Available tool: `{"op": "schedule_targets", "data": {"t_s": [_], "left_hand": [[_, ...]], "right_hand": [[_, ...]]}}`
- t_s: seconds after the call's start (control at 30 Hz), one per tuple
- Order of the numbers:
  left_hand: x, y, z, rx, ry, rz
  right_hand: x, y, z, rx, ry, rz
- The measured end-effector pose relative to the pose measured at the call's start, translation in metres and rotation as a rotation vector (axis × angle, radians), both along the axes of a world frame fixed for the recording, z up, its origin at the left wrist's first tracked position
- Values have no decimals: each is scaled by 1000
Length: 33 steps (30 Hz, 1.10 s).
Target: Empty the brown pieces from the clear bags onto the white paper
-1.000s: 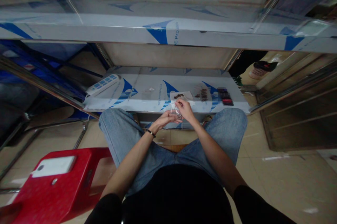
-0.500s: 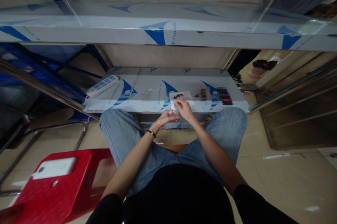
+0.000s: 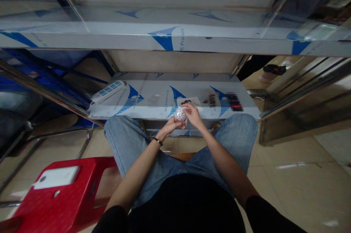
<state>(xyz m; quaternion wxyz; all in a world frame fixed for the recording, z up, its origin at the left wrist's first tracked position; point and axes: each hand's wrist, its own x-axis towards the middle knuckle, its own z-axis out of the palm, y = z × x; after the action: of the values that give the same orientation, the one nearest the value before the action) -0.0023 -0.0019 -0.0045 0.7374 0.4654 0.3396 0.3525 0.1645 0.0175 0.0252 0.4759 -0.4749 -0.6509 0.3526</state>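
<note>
A small clear plastic bag (image 3: 180, 115) is between my two hands, just past the shelf's front edge. My left hand (image 3: 175, 123) is closed around its lower part. My right hand (image 3: 191, 111) pinches at its upper edge. Whatever lies inside the bag is too small to make out. Just beyond my fingers a white sheet (image 3: 195, 102) rests on the shelf, with a little heap of dark brown pieces (image 3: 187, 102) on it. To its right, more dark brown pieces (image 3: 212, 100) lie in rows, seemingly on or in clear plastic.
A white power strip (image 3: 108, 91) lies at the left of the film-covered lower shelf (image 3: 153, 83). A blurred-out dark and red item (image 3: 234, 101) sits at its right end. The upper shelf (image 3: 109, 39) spans above. A red stool (image 3: 68, 196) bearing a white phone-like device (image 3: 57, 177) stands at my left.
The clear bag now stands more upright and shows more fully between my hands. My left hand has dropped slightly. The whole view has shifted a little.
</note>
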Motion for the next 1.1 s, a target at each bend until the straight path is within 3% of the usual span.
{"op": "schedule_targets", "data": {"t_s": [0.43, 0.87, 1.0, 1.1], "left_hand": [[-4, 0, 4, -35, 62, -110], [-9, 0, 15, -26, -146, -82], [-12, 2, 19, -27, -119, -81], [-17, 5, 21, 26, -21, 35]], "right_hand": [[-2, 1, -9, -30, 29, 10], [0, 4, -12, -193, 248, -45], [-1, 0, -6, -257, 343, -66], [-2, 0, -4, -240, 350, -92]]}}
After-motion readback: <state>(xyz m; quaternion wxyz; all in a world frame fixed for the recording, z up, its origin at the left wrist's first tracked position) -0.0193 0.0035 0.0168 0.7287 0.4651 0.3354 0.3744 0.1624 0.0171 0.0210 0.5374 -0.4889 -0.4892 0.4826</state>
